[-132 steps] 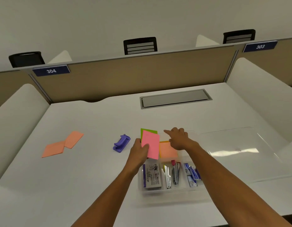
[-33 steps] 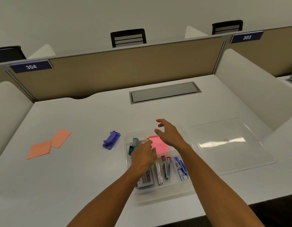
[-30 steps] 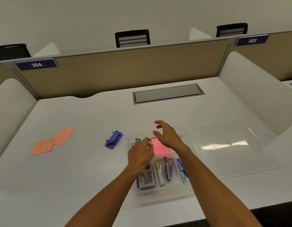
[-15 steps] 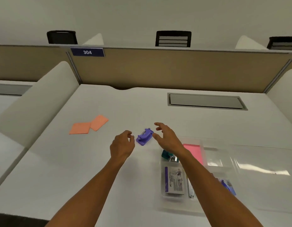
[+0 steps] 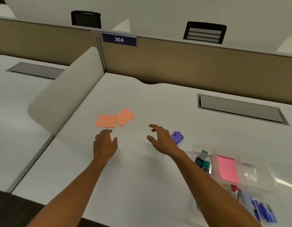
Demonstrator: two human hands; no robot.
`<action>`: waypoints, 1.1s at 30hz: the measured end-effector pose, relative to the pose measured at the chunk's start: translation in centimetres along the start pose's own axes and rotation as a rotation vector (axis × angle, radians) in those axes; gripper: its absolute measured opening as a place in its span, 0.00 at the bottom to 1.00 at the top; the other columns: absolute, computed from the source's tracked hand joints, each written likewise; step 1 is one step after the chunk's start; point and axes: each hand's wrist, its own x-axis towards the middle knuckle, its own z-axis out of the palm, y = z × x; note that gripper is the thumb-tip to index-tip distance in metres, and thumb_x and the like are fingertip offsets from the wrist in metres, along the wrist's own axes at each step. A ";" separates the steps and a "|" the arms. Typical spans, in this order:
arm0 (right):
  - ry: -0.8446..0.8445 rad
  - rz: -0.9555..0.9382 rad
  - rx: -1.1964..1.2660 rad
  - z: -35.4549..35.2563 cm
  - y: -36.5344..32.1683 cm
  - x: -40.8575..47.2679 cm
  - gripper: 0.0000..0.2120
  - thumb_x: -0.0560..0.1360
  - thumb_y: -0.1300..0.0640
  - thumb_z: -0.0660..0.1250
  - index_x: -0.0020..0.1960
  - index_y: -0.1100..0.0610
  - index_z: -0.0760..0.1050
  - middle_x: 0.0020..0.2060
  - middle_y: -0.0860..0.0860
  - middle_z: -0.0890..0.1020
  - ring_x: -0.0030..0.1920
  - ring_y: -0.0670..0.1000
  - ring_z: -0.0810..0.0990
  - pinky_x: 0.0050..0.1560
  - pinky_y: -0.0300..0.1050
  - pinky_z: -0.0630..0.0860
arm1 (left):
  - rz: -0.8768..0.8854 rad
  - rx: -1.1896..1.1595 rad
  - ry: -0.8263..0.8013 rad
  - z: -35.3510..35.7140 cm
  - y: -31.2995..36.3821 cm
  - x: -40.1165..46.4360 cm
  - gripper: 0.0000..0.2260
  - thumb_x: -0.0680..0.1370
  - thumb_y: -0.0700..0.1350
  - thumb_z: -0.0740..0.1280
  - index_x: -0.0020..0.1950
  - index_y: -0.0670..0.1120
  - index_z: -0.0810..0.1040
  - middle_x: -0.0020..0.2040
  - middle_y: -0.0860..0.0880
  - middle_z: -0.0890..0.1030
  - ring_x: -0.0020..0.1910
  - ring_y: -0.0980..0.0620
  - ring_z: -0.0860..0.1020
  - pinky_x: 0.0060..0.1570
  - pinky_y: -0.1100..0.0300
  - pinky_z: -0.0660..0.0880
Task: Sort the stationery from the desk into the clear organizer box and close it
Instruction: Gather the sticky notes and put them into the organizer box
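Note:
Two orange sticky-note pads (image 5: 115, 120) lie side by side on the white desk (image 5: 142, 177). My left hand (image 5: 104, 144) hovers just below them, empty, fingers loosely spread. My right hand (image 5: 160, 138) is open too, reaching leftward, and partly hides a small purple hole punch (image 5: 177, 137). At the lower right sits the clear organizer box (image 5: 263, 176) with a pink note pad (image 5: 227, 170), teal clips (image 5: 202, 159) and blue staple packs (image 5: 263, 212) inside. Its lid is mostly out of frame.
A beige partition (image 5: 182, 63) with a blue "304" plate (image 5: 119, 39) runs behind the desk. A white curved side divider (image 5: 66, 92) bounds the desk on the left. A grey cable hatch (image 5: 240, 108) lies at the back right.
The view has swung left. Both hands left the organizer box and moved left across the desk toward the orange pads; the right hand passed over the purple punch.

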 end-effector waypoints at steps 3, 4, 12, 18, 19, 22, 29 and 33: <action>-0.045 0.022 -0.001 2.2 -1.2 1.5 0.26 0.79 0.47 0.64 0.74 0.46 0.61 0.71 0.51 0.67 0.71 0.55 0.64 0.69 0.54 0.66 | -0.014 0.029 -0.046 0.2 -2.1 1.3 0.30 0.77 0.53 0.65 0.76 0.45 0.59 0.75 0.42 0.63 0.73 0.39 0.61 0.68 0.42 0.64; -0.063 0.028 0.004 2.9 -1.5 2.0 0.27 0.79 0.47 0.64 0.75 0.47 0.60 0.73 0.52 0.64 0.73 0.55 0.62 0.70 0.53 0.64 | -0.017 0.040 -0.076 0.4 -2.7 1.6 0.33 0.77 0.54 0.64 0.78 0.46 0.54 0.77 0.42 0.58 0.75 0.39 0.57 0.69 0.42 0.61; -0.113 0.085 0.083 8.2 -3.6 5.7 0.33 0.77 0.48 0.66 0.77 0.49 0.56 0.74 0.53 0.58 0.74 0.56 0.61 0.71 0.53 0.65 | 0.039 0.186 -0.266 3.1 -5.4 4.7 0.41 0.73 0.73 0.43 0.77 0.51 0.36 0.79 0.42 0.40 0.76 0.36 0.39 0.74 0.40 0.41; -0.071 0.098 -0.108 10.2 -5.0 10.4 0.38 0.77 0.49 0.67 0.78 0.55 0.50 0.76 0.57 0.52 0.74 0.62 0.53 0.72 0.56 0.60 | 0.168 0.333 -0.089 4.5 -5.6 5.4 0.41 0.74 0.73 0.44 0.79 0.50 0.41 0.79 0.42 0.43 0.77 0.38 0.43 0.72 0.35 0.47; -0.067 0.100 -0.137 10.1 -5.1 11.3 0.39 0.76 0.48 0.68 0.79 0.55 0.49 0.76 0.57 0.51 0.74 0.63 0.53 0.72 0.56 0.60 | 0.172 0.337 -0.068 4.6 -5.6 5.4 0.41 0.74 0.73 0.45 0.79 0.50 0.42 0.79 0.42 0.43 0.77 0.38 0.43 0.72 0.35 0.47; -0.046 0.120 -0.181 10.0 -5.2 13.9 0.44 0.74 0.43 0.69 0.79 0.57 0.48 0.77 0.58 0.51 0.74 0.64 0.53 0.71 0.57 0.59 | 0.164 0.336 -0.061 4.8 -5.6 5.4 0.40 0.75 0.73 0.45 0.79 0.51 0.43 0.79 0.41 0.43 0.77 0.38 0.43 0.72 0.34 0.47; -0.008 0.195 -0.277 10.0 -5.8 16.8 0.49 0.69 0.36 0.71 0.77 0.58 0.49 0.73 0.54 0.58 0.70 0.61 0.59 0.57 0.58 0.72 | 0.167 0.362 -0.022 4.9 -5.8 5.6 0.29 0.80 0.63 0.46 0.77 0.51 0.57 0.79 0.40 0.52 0.77 0.37 0.48 0.72 0.35 0.49; -0.067 0.277 -0.323 9.9 -6.5 17.1 0.46 0.66 0.39 0.76 0.71 0.59 0.58 0.65 0.57 0.62 0.65 0.62 0.64 0.58 0.56 0.72 | 0.144 0.228 0.099 5.2 -6.0 5.7 0.17 0.82 0.53 0.53 0.61 0.45 0.74 0.75 0.39 0.62 0.76 0.36 0.55 0.72 0.39 0.55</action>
